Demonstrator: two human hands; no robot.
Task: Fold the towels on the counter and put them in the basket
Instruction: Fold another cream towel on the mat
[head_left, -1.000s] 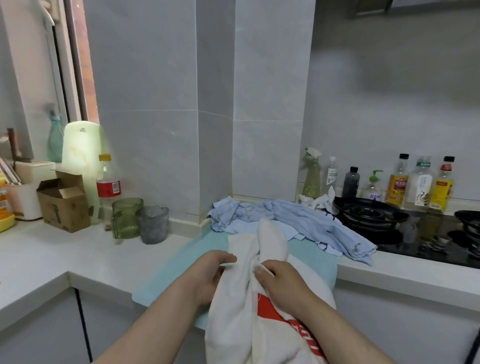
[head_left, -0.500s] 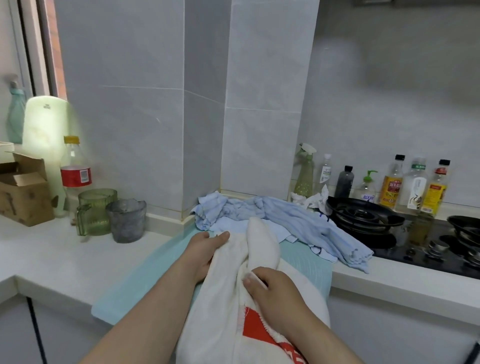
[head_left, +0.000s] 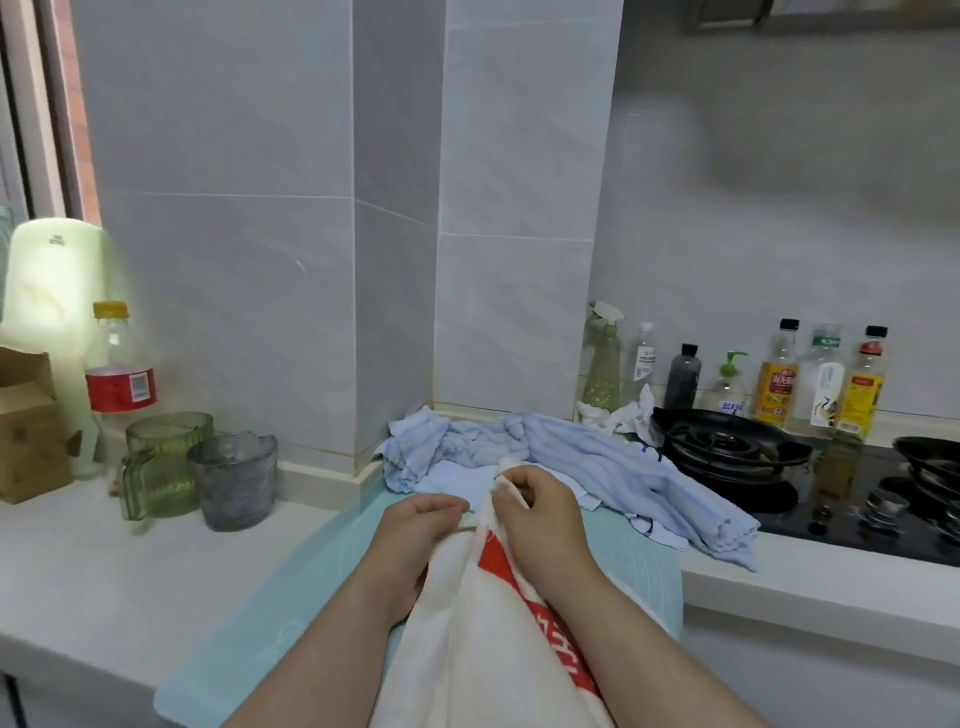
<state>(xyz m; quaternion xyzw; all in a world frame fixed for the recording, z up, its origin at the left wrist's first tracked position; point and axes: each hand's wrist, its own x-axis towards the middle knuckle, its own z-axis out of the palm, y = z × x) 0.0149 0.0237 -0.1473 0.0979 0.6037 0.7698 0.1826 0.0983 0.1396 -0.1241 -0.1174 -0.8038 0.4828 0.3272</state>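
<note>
Towel work is at its start: I am hunting for the corners of the white towel (head_left: 467, 649) so I can open it flat. My right grip (head_left: 540, 514) pinches its top end. My left grip (head_left: 421, 530) curls round the edge just beside. The towel hangs from both grips over the green mat (head_left: 322, 566) at the front of the desk (head_left: 104, 571).

Next, I think I must slide my grips apart along the edge and lay the towel flat on the mat.

The blue towels (head_left: 597, 457) lie in a heap behind, not folded yet. I cannot see the basket at all. The low part of the white towel is cut off, and I cannot see my left fingertips well.
</note>
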